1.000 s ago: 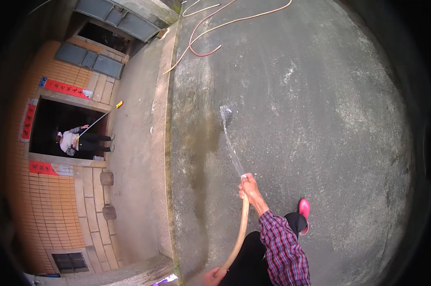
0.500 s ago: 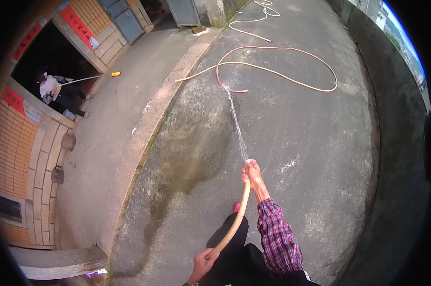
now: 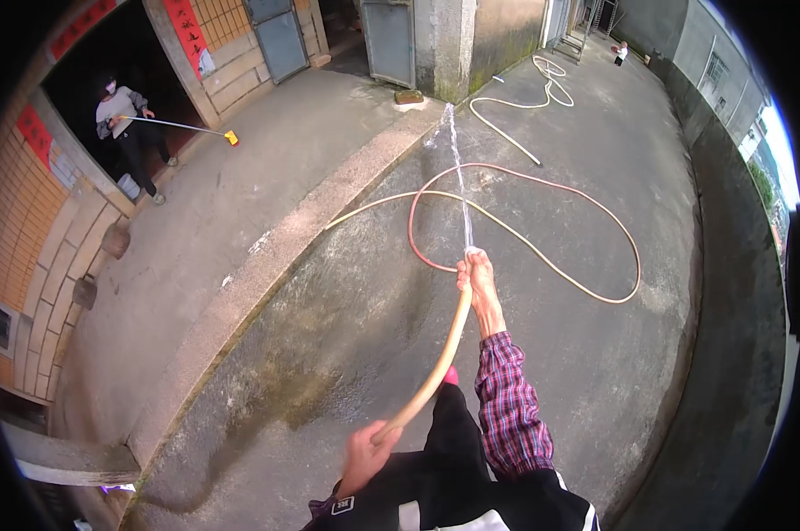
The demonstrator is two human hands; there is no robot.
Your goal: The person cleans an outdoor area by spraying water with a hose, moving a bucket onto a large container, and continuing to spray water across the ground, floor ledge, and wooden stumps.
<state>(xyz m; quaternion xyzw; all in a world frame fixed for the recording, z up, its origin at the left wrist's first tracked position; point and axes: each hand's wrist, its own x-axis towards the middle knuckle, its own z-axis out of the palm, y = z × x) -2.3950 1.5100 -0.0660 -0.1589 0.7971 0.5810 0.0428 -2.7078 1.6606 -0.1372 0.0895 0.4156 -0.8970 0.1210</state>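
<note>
A thick yellow garden hose [image 3: 442, 367] runs between my two hands. My right hand [image 3: 479, 281] is closed round its end, with the thumb at the mouth. From there a water jet [image 3: 461, 173] shoots forward to the raised concrete edge near the wall corner. Lower down, my left hand [image 3: 367, 456] is wrapped round the same hose close to my lap. Wet patches [image 3: 303, 398] darken the concrete to the left of the hose.
A red and yellow hose [image 3: 634, 257] lies looped ahead, and another pale hose [image 3: 497, 124] behind it. Along the left runs a raised kerb [image 3: 267, 248]. In the doorway a person [image 3: 133, 124] holds a long-handled brush [image 3: 231, 138]. A small figure [image 3: 620, 54] is far back.
The view has tilted up. The jet now reaches farther, landing at the kerb by the wall corner rather than near the red hose. The person in the doorway stands more upright.
</note>
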